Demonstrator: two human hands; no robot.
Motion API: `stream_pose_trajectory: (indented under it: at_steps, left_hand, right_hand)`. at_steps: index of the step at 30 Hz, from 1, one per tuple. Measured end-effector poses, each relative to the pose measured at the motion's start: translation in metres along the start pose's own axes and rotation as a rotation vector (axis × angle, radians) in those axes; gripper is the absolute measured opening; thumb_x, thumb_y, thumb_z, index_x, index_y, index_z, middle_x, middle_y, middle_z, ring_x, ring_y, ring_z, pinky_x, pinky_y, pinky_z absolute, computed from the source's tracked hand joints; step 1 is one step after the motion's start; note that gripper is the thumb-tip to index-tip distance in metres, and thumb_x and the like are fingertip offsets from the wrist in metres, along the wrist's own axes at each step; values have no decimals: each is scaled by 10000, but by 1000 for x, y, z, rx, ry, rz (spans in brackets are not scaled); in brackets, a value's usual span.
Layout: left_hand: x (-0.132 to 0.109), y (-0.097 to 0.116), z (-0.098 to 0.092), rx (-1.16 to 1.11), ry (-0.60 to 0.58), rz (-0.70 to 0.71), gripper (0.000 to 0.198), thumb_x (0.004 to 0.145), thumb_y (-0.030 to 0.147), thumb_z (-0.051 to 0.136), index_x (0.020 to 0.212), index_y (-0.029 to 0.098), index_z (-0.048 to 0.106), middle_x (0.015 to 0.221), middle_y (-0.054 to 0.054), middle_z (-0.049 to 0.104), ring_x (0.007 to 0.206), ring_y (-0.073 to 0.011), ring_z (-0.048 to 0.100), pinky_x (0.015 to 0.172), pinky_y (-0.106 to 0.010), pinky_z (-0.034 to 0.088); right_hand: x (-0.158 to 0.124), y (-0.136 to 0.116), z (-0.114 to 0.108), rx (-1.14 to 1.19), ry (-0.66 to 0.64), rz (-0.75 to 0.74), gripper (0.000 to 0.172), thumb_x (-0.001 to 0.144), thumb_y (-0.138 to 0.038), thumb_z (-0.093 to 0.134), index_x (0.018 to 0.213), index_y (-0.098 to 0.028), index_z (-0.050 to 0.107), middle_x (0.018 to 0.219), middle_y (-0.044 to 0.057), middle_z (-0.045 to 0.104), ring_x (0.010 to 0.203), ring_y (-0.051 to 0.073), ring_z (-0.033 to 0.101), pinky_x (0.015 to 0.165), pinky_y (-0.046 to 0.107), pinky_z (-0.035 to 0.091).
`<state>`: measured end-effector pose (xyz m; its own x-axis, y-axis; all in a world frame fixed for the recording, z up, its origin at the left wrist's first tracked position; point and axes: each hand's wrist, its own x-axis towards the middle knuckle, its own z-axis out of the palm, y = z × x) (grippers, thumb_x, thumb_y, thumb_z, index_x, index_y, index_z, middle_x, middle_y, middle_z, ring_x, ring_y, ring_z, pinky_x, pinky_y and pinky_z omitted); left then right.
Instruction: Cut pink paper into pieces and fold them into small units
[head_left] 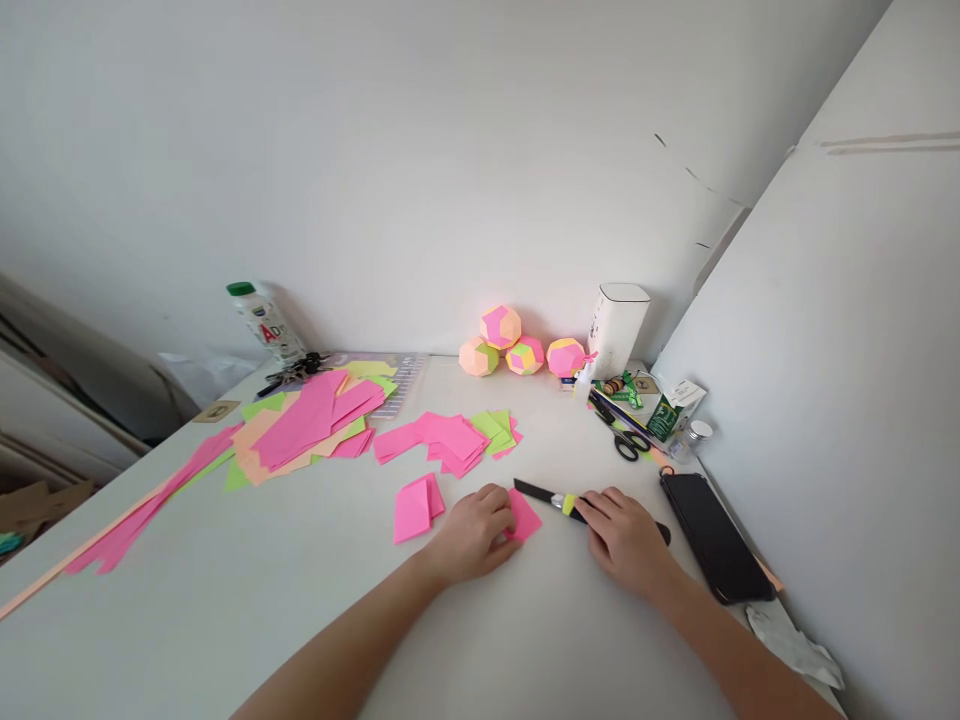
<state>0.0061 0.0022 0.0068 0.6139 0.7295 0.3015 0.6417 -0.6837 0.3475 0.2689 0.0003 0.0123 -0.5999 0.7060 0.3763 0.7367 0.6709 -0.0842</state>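
My left hand (477, 535) lies on the table with its fingers curled over a small pink paper piece (527, 516), which sticks out to its right. My right hand (626, 540) is closed on a utility knife (574, 508) with a black and yellow-green handle. The knife's dark blade points left, just above the pink piece. Left of my left hand sit folded pink papers (414, 510). Beyond them are several pink squares (450, 437) and some green squares (495, 430), spread in overlapping rows.
Colored paper sheets and strips (307, 430) cover a cutting mat (409, 375) on the left. Paper balls (501, 328) and a white container (619, 325) stand by the wall. A bottle (262, 322) is back left. Scissors (630, 443) and a phone (716, 535) lie right.
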Motion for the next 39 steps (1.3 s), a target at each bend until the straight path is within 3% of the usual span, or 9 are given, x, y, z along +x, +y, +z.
stream_pose_trajectory:
  at_steps: [6, 11, 17, 25, 32, 39]
  left_hand:
    - [0, -3, 1, -23, 0, -10, 82, 788, 233, 554, 728, 181, 532, 768, -40, 529, 748, -180, 498, 607, -273, 412]
    - [0, -2, 0, -7, -28, -16, 135, 783, 297, 584, 752, 182, 521, 802, -43, 534, 772, -190, 506, 638, -288, 430]
    - [0, -3, 0, 9, -47, -23, 154, 750, 308, 611, 767, 184, 521, 831, -47, 540, 796, -199, 511, 663, -301, 447]
    - [-3, -6, 3, -9, 20, -14, 265, 737, 323, 623, 935, 192, 504, 1041, -79, 567, 909, -220, 539, 706, -322, 472]
    - [-4, -12, 9, -14, 94, 24, 362, 752, 486, 618, 900, 186, 478, 1030, -105, 570, 897, -233, 555, 693, -342, 487]
    - [-4, -10, 9, -18, 80, -54, 270, 738, 383, 648, 838, 192, 486, 1043, -96, 569, 922, -230, 553, 692, -326, 491]
  right_hand:
    - [-11, 26, -27, 7, -22, -3, 413, 752, -14, 448, 1067, -168, 667, 1014, 93, 682, 896, 251, 555, 736, 396, 484]
    - [-12, 21, -39, 78, -95, -73, 442, 720, 1, 465, 1060, -194, 670, 1013, 69, 690, 905, 238, 559, 749, 381, 498]
    - [-11, 14, -36, 134, -105, -83, 432, 743, -8, 458, 1076, -194, 662, 1013, 72, 686, 906, 229, 565, 788, 391, 502]
    - [-10, 12, -33, 100, 38, -169, 372, 804, -53, 440, 1086, -158, 659, 1053, 106, 679, 940, 245, 572, 784, 410, 511]
    - [-9, 10, -28, 116, 22, -175, 382, 800, -49, 441, 1098, -153, 655, 1056, 109, 677, 925, 238, 577, 771, 401, 523]
    - [-12, 10, -28, 125, 19, -164, 385, 800, -46, 440, 1098, -157, 657, 1056, 107, 678, 928, 241, 574, 780, 404, 522]
